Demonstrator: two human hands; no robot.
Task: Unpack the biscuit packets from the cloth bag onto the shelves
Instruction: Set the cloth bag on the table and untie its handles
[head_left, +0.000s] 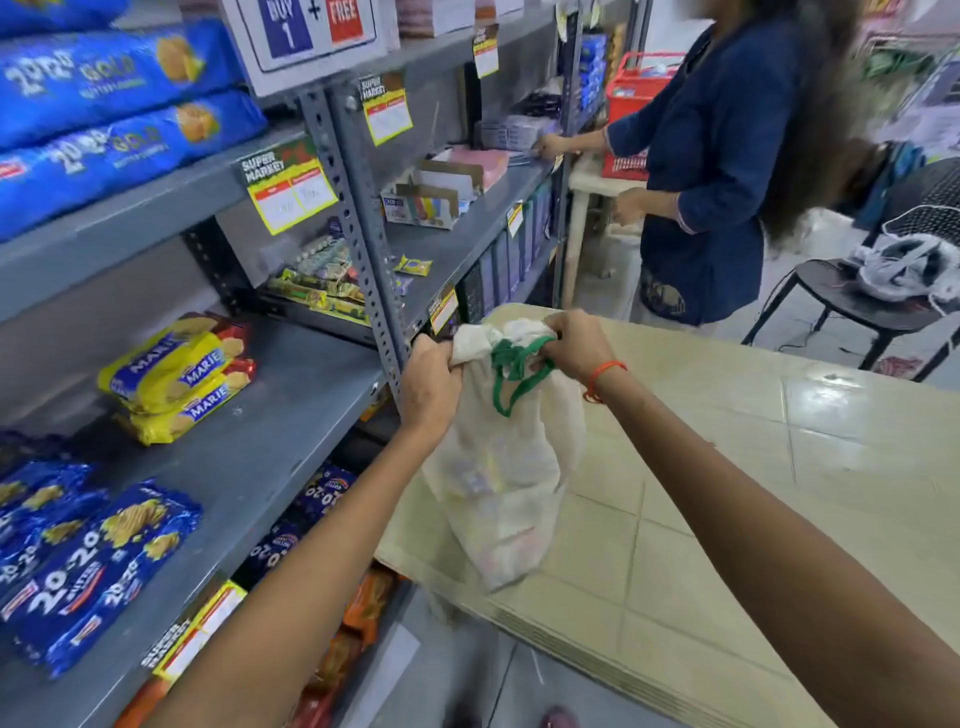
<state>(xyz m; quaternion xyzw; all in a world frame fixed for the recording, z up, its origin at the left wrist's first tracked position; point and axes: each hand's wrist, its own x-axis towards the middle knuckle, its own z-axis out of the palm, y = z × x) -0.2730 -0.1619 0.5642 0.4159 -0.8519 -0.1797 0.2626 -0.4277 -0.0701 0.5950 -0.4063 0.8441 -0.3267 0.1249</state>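
A thin white cloth bag (506, 483) with green handles (514, 364) hangs in front of the grey shelf rack, its bottom resting on a stack of tiles. Pale packets show faintly through the cloth. My left hand (428, 379) grips the left side of the bag's mouth. My right hand (574, 345) grips the right side by the green handles. On the middle shelf (270, 441) to the left lie yellow Marie biscuit packets (179, 374) and blue 20-20 packets (98, 571).
Large blue biscuit packs (119, 114) fill the upper shelf. A stack of beige tiles (727, 493) lies to the right. A person in a dark blue top (727, 171) stands ahead at the rack beside a red basket (636, 83). A black stool (852, 306) holds a white bag.
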